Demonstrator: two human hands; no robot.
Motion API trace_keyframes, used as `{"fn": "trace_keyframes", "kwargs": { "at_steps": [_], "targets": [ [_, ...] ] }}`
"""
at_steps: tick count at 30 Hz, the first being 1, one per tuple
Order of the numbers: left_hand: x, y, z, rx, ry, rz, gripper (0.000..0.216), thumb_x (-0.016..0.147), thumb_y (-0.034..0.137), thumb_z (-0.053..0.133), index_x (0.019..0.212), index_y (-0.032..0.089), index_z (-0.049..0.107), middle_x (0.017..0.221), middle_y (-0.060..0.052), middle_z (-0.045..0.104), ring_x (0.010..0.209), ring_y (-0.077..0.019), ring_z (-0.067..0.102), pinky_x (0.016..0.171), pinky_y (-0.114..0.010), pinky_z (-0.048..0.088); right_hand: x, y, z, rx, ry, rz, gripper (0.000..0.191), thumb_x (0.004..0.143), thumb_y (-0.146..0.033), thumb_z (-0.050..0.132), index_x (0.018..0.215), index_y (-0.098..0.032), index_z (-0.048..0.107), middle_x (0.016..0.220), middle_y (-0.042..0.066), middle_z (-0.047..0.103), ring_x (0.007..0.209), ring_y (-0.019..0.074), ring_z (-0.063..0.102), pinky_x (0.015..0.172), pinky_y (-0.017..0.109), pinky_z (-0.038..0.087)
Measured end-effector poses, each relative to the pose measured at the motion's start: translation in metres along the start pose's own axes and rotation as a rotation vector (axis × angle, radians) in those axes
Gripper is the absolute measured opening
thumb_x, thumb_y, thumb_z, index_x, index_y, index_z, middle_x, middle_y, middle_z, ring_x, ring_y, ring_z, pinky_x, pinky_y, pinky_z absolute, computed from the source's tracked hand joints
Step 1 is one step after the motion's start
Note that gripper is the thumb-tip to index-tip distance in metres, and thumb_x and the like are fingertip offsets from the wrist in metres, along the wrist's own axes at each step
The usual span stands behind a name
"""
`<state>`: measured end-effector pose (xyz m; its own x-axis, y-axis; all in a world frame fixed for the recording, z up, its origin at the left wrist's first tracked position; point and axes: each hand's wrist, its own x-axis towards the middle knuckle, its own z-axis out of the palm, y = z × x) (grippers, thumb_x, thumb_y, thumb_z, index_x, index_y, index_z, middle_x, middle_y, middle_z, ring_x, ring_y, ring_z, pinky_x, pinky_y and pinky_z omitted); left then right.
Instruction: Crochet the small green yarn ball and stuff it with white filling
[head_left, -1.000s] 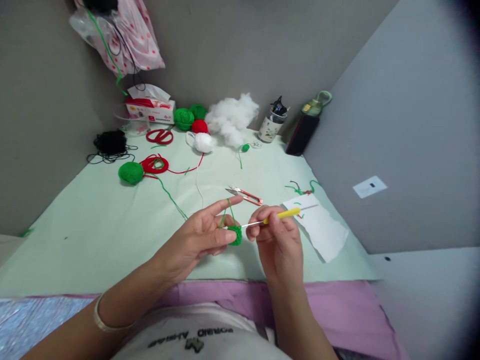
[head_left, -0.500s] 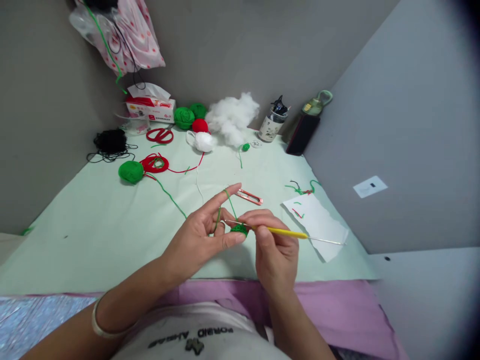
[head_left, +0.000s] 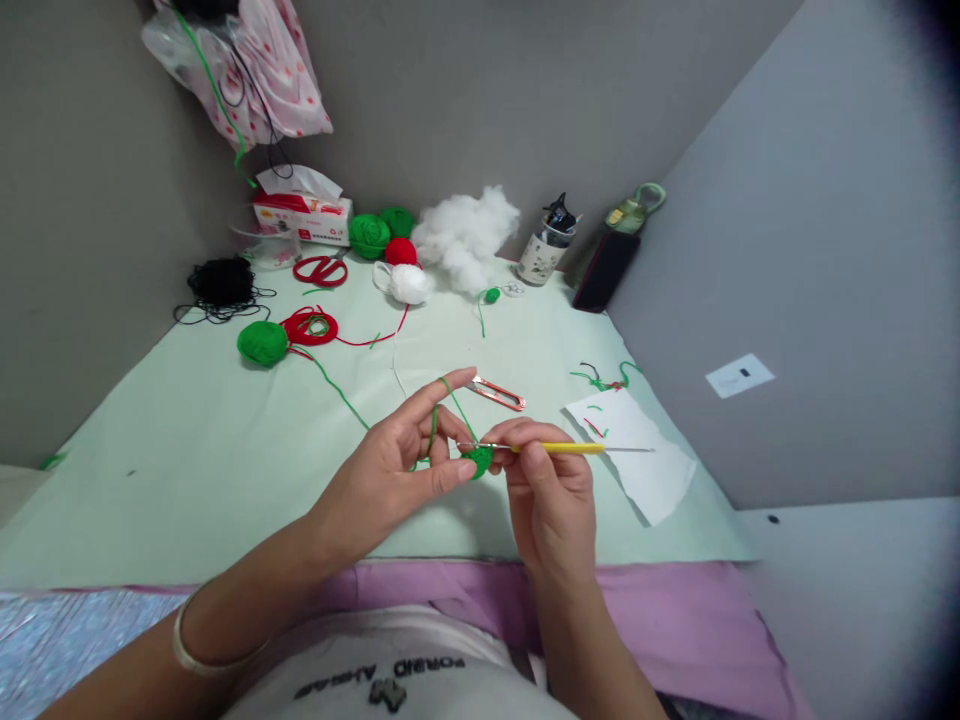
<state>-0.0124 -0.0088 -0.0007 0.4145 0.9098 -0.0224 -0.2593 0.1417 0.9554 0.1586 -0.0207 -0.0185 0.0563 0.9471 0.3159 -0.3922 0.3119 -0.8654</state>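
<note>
Between thumb and fingers, my left hand (head_left: 397, 460) pinches a small green crochet piece (head_left: 478, 461). Green yarn (head_left: 459, 408) runs over its raised index finger down to the piece. My right hand (head_left: 551, 485) grips a crochet hook (head_left: 574, 448) by its yellow handle, with a metal shaft at each end. The left end of the hook lies at the top edge of the crochet piece, and my right fingertips are beside it. From behind my left hand, the yarn leads back toward a green yarn ball (head_left: 262, 343) on the left of the table.
Orange thread snips (head_left: 499, 393) lie just beyond my hands. Torn white paper (head_left: 637, 455) with yarn scraps is at the right. Farther back are red scissors (head_left: 320, 270), black yarn (head_left: 221, 283), white stuffing (head_left: 466, 238), a pen jar (head_left: 546, 250) and a bottle (head_left: 611, 250).
The hook has swung closer to level and shifted slightly left with my right hand. The crochet piece has tilted, and my left hand has moved a little left.
</note>
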Motion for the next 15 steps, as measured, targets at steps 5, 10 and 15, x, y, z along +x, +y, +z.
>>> {"fn": "trace_keyframes", "kwargs": {
  "at_steps": [5,10,15],
  "targets": [
    [-0.003,-0.002,0.003,0.066,0.077,0.02,0.076,0.088,0.024,0.08,0.154,0.041,0.048,0.091,0.004,0.058,0.069,-0.0066,0.048,0.076,-0.023,0.047,-0.002,0.002,-0.001,-0.06,0.004,-0.034,0.016,0.099,-0.03,0.067,0.096,-0.026,0.081,0.09,0.003,0.077,0.077,0.0137,0.064,0.069,0.027,0.053],
    [-0.003,-0.004,0.005,0.052,0.104,0.014,0.081,0.088,0.028,0.081,0.158,0.04,0.042,0.099,0.002,0.062,0.069,-0.0067,0.048,0.074,-0.023,0.046,-0.005,-0.001,0.002,-0.356,-0.01,-0.288,0.02,0.101,-0.02,0.061,0.103,-0.027,0.079,0.095,0.004,0.078,0.089,0.0192,0.069,0.073,0.033,0.055],
    [-0.002,-0.009,0.012,-0.035,0.158,-0.002,0.077,0.086,0.027,0.083,0.154,0.037,0.049,0.093,0.004,0.063,0.064,-0.005,0.042,0.069,-0.02,0.044,-0.01,0.0,0.001,-0.657,-0.049,-0.461,0.03,0.099,-0.012,0.058,0.113,-0.031,0.076,0.099,0.004,0.077,0.092,0.0209,0.07,0.076,0.037,0.058]
  ]
}}
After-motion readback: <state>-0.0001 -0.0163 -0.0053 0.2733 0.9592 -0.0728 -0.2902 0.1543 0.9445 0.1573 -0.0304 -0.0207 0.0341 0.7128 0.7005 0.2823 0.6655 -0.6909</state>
